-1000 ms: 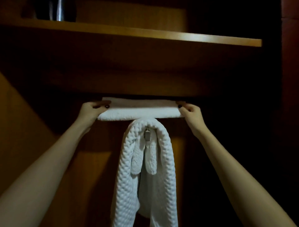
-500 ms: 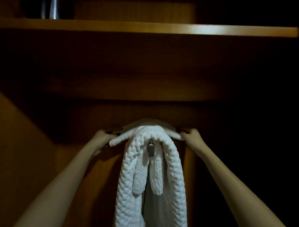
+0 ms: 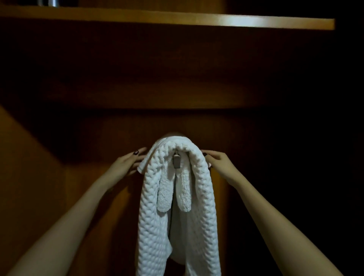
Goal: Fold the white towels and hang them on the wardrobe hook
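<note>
The towel (image 3: 157, 150) over the hook (image 3: 176, 162) looked soft and limp, best held at its ends, where your left hand (image 3: 126, 163) and right hand (image 3: 220, 163) touched it, pinching or not I couldn't tell.

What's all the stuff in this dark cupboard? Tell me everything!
White waffle-textured towel: one, white, hanging from the hook.
Smooth white folded towel: one, white, draped over the waffle towel's top.
Small grey metal hook: one, grey, under the towels' top fold.
Brown wooden shelf: one, brown, across the top.
Shiny metal object: one, silver, on the shelf, upper left.
Dark wooden back panel: one, brown, behind everything.
Left grip: one, bare hand, at the smooth towel's left end.
Right grip: one, bare hand, at its right end.
</note>
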`<state>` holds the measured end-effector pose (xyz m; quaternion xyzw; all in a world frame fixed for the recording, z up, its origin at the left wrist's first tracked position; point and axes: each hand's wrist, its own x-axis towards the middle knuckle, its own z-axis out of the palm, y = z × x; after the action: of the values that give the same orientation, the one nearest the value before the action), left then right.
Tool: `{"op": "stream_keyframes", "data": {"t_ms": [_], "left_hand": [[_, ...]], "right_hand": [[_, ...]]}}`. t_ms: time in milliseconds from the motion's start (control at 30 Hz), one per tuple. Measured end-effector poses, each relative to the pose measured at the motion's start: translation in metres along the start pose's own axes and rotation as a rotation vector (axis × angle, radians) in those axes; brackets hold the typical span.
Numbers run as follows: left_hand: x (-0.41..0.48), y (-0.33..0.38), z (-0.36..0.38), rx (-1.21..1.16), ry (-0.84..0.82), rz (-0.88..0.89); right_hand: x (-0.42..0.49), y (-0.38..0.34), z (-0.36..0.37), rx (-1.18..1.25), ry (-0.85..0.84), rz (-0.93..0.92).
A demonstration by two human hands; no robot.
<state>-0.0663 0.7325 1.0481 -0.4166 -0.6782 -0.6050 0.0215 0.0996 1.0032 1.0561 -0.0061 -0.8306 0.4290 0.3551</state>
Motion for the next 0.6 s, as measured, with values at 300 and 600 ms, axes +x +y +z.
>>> {"op": "stream_keyframes", "data": {"t_ms": [300, 600], "left_hand": [[-0.037, 0.054, -0.014, 0.383, 0.18, 0.223], [-0.168, 0.082, -0.005, 0.802, 0.097, 0.378]], "right_hand": [[-0.045, -0.051, -0.026, -0.412, 0.23, -0.177], [-0.202, -0.102, -0.01, -0.771, 0.194, -0.112]]}}
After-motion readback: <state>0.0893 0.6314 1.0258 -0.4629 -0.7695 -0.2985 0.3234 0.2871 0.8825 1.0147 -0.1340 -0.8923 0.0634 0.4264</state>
